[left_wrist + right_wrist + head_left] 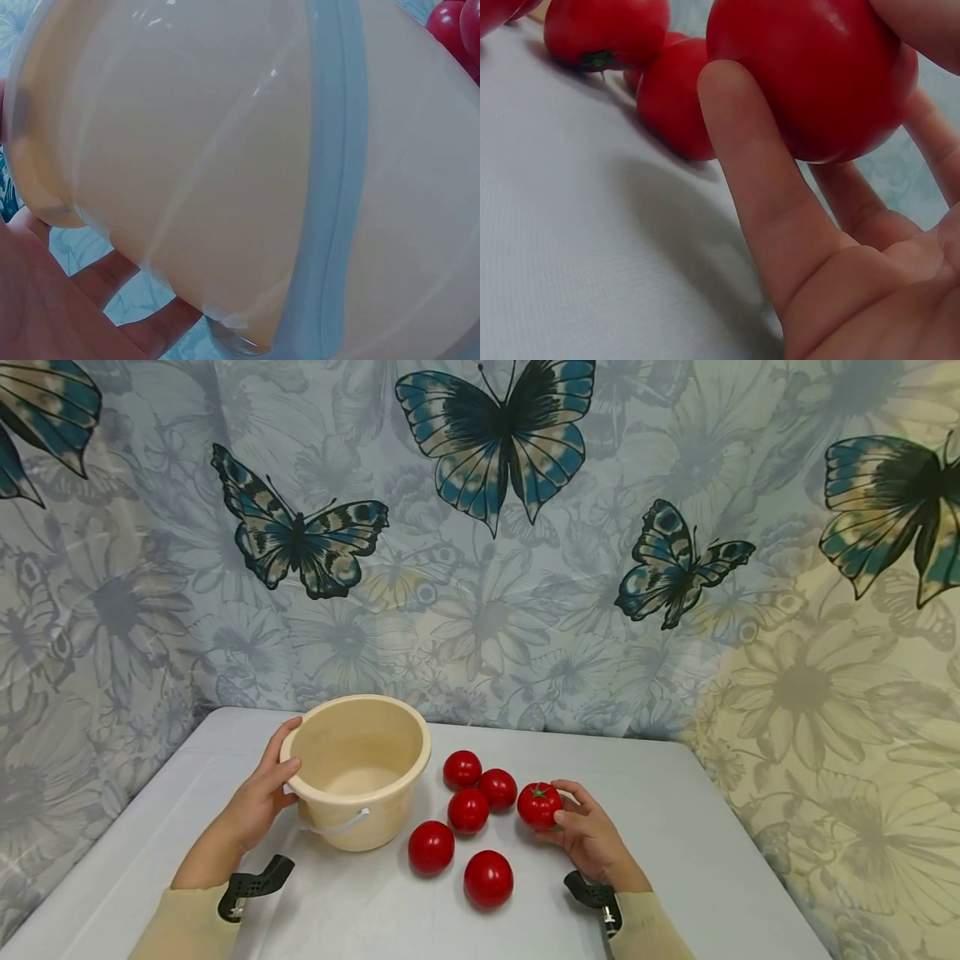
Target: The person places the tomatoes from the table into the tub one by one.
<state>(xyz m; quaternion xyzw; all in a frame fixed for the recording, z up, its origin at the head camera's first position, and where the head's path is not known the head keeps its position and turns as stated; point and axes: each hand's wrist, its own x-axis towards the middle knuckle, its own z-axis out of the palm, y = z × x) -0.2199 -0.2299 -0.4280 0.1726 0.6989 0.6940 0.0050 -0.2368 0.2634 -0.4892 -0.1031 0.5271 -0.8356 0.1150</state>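
Observation:
A cream plastic bucket (352, 817) stands at the left of the table, its mouth tilted toward me and its pale handle (334, 180) hanging down the near side. My left hand (258, 806) grips its rim on the left, thumb over the edge and fingers along the outer wall. At the right, my right hand (592, 839) holds a red tomato (539, 806) with a green star-shaped top facing up. In the right wrist view the fingers reach round this tomato (817, 82), which hangs over the cloth above a shadow. Several more red tomatoes (468, 811) lie between bucket and right hand.
One tomato (488, 880) lies nearest me, another (431, 847) close to the bucket's right side. A white cloth covers the table (637, 793). Behind it hangs a floral curtain (487, 610) with butterflies. Each wrist wears a black camera mount (255, 885).

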